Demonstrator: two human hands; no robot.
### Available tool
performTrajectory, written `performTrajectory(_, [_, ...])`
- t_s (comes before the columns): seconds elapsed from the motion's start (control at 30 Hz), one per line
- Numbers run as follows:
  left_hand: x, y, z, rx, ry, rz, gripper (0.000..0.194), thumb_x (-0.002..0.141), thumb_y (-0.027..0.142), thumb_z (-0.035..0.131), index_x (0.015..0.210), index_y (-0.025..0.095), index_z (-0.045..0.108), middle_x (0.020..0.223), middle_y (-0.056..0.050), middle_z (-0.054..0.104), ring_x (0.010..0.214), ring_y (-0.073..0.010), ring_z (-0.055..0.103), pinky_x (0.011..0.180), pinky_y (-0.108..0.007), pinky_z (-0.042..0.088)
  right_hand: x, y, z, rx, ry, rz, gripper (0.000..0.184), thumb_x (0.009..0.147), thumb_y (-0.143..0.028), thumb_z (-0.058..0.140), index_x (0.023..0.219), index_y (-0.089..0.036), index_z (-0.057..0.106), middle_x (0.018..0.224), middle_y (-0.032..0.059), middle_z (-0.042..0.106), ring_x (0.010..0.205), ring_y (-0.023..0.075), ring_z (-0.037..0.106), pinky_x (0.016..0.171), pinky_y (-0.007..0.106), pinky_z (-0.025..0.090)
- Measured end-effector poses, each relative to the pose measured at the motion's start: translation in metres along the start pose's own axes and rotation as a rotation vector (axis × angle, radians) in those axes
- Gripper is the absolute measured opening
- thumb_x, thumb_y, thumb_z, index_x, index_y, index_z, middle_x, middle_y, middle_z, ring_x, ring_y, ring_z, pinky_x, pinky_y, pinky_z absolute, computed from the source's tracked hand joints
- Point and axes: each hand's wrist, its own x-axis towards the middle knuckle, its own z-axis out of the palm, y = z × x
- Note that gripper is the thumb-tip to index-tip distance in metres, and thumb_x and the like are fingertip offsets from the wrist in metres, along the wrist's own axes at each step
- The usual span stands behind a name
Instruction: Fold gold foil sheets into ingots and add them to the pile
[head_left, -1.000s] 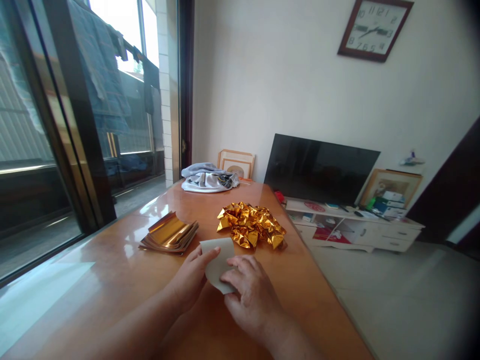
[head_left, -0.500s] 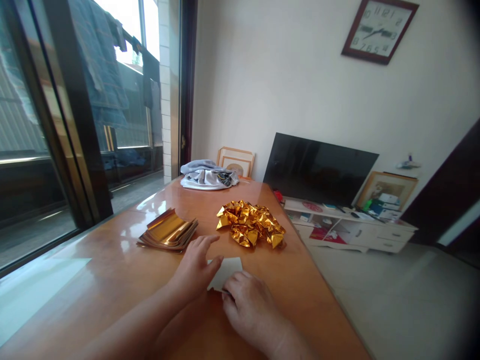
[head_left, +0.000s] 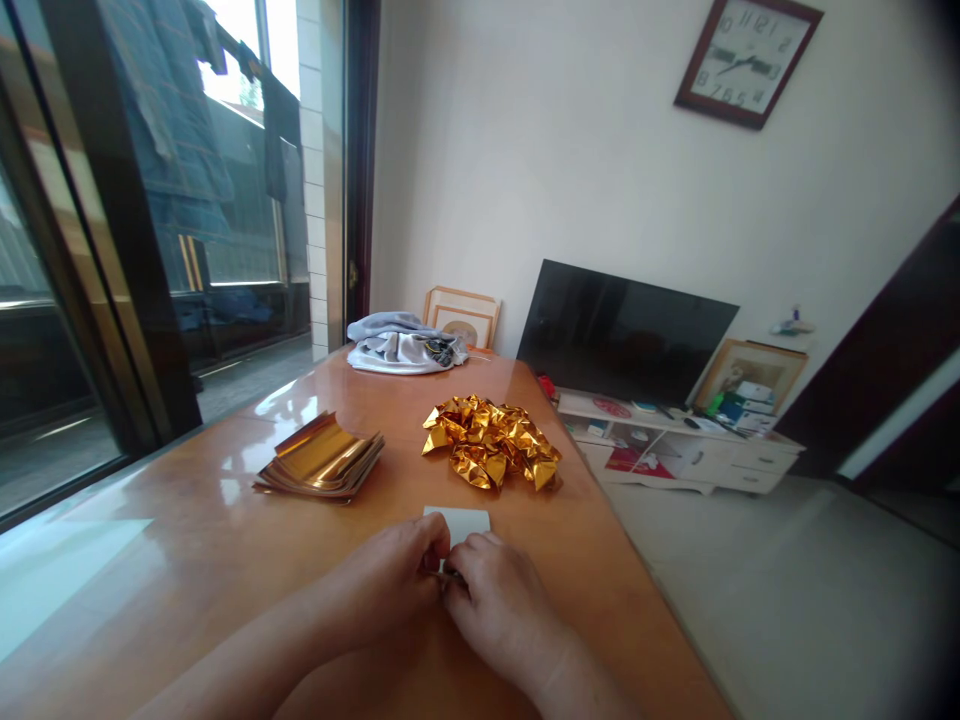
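From where I stand, the left hand (head_left: 429, 558) and right hand (head_left: 480, 580), close together, both pinch the sheet (head_left: 466, 520) at its near edge, its far end pointing to twelve o'clock over the tabletop (head_left: 600, 600); gold stack (head_left: 326, 455) at ten, crumpled foil (head_left: 487, 440) at one.

From a distance I am looking into a home, apparently its living room. Taking twelve as straight ahead, I am finding a large flat television (head_left: 626, 338) at one o'clock, just above a low white cabinet (head_left: 697, 465) with drawers, while a framed clock (head_left: 750, 62) is hanging higher on the plain wall (head_left: 555, 170). A framed picture (head_left: 759, 364) is leaning between one and two, and more frames (head_left: 466, 318) are leaning at twelve, behind a heap of pale fabric (head_left: 397, 352). Between ten and eleven, garments (head_left: 161, 120) are hanging beyond a glass door (head_left: 120, 260)
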Motion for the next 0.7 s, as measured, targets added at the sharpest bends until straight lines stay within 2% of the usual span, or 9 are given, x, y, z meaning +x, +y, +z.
performTrajectory(0.13, [0.002,-0.009,0.004,0.016,-0.026,0.017,0.007,0.072,0.019,0.052,0.076,0.020,0.056,0.077,0.000,0.063,0.072,-0.0160,0.053,0.061,-0.026,0.032,-0.001,0.005,-0.006,0.056,-0.060,0.003,0.012,0.089,-0.029,0.060,0.095,-0.024,0.069,0.097,0.0021,0.069,0.095,0.0196,0.061,0.078,0.028,0.040])
performTrajectory(0.27, [0.000,-0.010,0.003,0.065,-0.038,0.020,0.007,0.071,0.018,0.052,0.075,0.020,0.057,0.077,0.001,0.062,0.069,-0.0148,0.052,0.059,-0.025,0.030,-0.005,0.015,-0.014,0.141,-0.112,0.020,0.016,0.078,-0.023,0.068,0.093,-0.024,0.066,0.098,0.0003,0.067,0.092,0.0173,0.060,0.077,0.026,0.039])
performTrajectory(0.47, [-0.002,-0.009,0.002,0.138,-0.077,0.006,0.008,0.069,0.015,0.051,0.073,0.021,0.056,0.076,0.002,0.062,0.067,-0.0143,0.051,0.057,-0.026,0.028,-0.011,0.031,-0.028,0.193,-0.160,0.066,0.016,0.074,-0.024,0.071,0.087,-0.022,0.063,0.096,0.0006,0.064,0.087,0.0167,0.056,0.070,0.025,0.035])
performTrajectory(0.63, [-0.003,-0.009,0.003,0.142,-0.061,-0.022,0.006,0.073,0.018,0.053,0.073,0.022,0.057,0.075,0.002,0.063,0.067,-0.0153,0.053,0.056,-0.026,0.028,-0.011,0.035,-0.039,0.265,-0.219,0.055,0.006,0.082,-0.027,0.065,0.083,-0.021,0.065,0.089,0.0004,0.065,0.079,0.0149,0.055,0.065,0.024,0.034])
performTrajectory(0.7, [-0.003,-0.009,0.003,0.130,-0.059,-0.031,0.007,0.075,0.019,0.053,0.074,0.022,0.059,0.075,0.001,0.063,0.068,-0.0158,0.054,0.056,-0.026,0.028,-0.010,0.037,-0.039,0.275,-0.240,0.042,0.016,0.088,-0.029,0.059,0.076,-0.020,0.064,0.083,0.0003,0.065,0.074,0.0143,0.055,0.064,0.024,0.033])
